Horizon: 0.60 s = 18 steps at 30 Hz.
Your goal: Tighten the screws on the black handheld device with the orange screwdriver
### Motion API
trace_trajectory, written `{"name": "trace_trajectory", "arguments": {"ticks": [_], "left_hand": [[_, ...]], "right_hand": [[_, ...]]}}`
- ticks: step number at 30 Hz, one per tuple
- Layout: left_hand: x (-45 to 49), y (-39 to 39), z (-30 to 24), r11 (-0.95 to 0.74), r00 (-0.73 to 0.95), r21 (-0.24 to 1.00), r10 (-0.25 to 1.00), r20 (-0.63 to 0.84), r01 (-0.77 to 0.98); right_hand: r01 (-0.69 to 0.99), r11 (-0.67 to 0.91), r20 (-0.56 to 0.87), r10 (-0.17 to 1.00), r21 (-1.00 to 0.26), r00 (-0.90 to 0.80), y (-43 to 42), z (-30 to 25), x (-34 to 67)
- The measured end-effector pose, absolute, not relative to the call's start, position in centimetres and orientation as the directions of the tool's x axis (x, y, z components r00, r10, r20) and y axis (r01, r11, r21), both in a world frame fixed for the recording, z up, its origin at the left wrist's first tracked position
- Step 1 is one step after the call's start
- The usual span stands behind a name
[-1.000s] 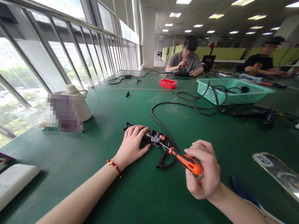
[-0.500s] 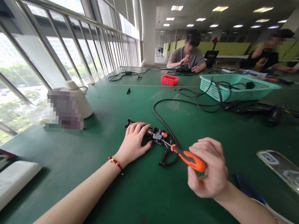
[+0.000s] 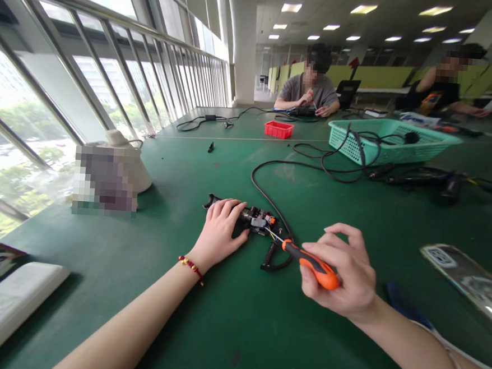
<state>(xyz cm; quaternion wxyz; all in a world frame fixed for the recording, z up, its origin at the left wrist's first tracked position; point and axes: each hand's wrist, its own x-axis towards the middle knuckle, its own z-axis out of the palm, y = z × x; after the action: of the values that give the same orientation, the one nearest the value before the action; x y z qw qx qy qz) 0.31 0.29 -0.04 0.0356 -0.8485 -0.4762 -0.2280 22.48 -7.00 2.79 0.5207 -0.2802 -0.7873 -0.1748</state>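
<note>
My left hand (image 3: pixel 223 228) lies over a black corded device (image 3: pixel 258 221) whose inside is exposed, its fingers curled round the body and pressing it on the green table. Grey and orange parts and thin blue and yellow wires show at the device's right end. In my right hand (image 3: pixel 345 270) is an orange and black screwdriver (image 3: pixel 312 264), gripped by the handle between thumb and fingers. Its thin shaft points left, with the tip at the wires by the grey part; whether it sits on a screw is too small to tell. The black power cord (image 3: pixel 266 194) leaves the device at the right.
A teal basket (image 3: pixel 350 141) with cables stands at the back right, a small red bin (image 3: pixel 279 129) further left. A phone (image 3: pixel 467 278) lies at the right, a white jug (image 3: pixel 140 168) at the left. A person (image 3: pixel 309 88) works across the green table (image 3: pixel 202 322).
My right hand has shifted slightly left along the screwdriver, its fingers now further round the handle. The handle's end has dipped a little. My left hand stays on the device.
</note>
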Motion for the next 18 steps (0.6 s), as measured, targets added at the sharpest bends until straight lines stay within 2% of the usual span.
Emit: {"name": "trace_trajectory", "arguments": {"ticks": [7,12,18], "left_hand": [[0.21,0.41,-0.23,-0.556,0.448,0.16,0.782,0.433,0.816],[0.31,0.36,-0.18,-0.548,0.445,0.149,0.786,0.43,0.823],[0.28,0.36,-0.2,-0.547,0.448,0.145,0.788,0.423,0.824]], "right_hand": [[0.595,0.801,0.93,0.263,-0.062,-0.257,-6.97,2.5,22.42],[0.602,0.798,0.909,0.257,-0.008,-0.329,-7.15,2.78,22.32],[0.563,0.826,0.931,0.233,-0.036,-0.282,-7.05,2.45,22.35]]}}
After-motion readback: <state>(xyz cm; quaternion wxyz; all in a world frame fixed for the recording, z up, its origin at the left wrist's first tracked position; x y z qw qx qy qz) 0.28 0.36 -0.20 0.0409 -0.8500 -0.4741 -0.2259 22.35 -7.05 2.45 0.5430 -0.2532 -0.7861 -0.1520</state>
